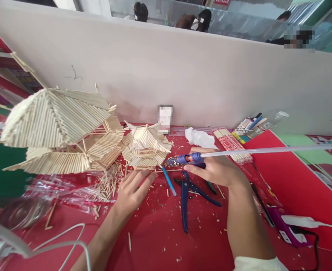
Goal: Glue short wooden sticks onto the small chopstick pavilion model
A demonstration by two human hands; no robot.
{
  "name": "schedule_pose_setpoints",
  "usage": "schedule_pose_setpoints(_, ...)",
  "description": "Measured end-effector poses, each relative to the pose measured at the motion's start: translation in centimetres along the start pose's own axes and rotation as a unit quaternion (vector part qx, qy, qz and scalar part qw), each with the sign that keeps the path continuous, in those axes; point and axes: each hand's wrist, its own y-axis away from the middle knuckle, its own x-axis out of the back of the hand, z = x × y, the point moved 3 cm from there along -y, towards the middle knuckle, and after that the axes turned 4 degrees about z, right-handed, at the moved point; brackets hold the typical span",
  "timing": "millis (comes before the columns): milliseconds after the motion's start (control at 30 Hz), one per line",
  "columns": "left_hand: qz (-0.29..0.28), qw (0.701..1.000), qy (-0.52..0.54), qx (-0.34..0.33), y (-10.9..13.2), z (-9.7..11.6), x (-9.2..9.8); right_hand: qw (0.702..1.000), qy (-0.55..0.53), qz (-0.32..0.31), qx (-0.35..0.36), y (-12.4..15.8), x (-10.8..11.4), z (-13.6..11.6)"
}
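My right hand is closed round a dark blue hot glue gun, with a long clear glue stick out of its back. Its nozzle points left, close to the right front corner of a small pavilion of thin wooden sticks. At the pavilion's front lower edge, my left hand has its fingers bent against the base; their tips are partly hidden. A blue stick lies below the nozzle. Blue-handled cutters lie on the red table between my forearms.
A larger stick building stands at left, beside cut stick pieces and clear wrappers. White tissue, packed sticks and a pen cup are behind. A purple power strip lies right; white cables cross front left.
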Motion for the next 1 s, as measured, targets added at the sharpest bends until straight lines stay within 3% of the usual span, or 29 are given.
schedule_pose_setpoints(267, 0.023, 0.998, -0.052, -0.037, -1.3, 0.9, -1.0, 0.999, -0.026, 0.001, 0.021, -0.4, 0.1, 0.4)
schedule_pose_setpoints(1000, 0.016, 0.998, -0.067, 0.001, -1.7, 0.8, -1.7, 0.999, -0.013, -0.008, 0.033, -0.6, 0.0, 0.3)
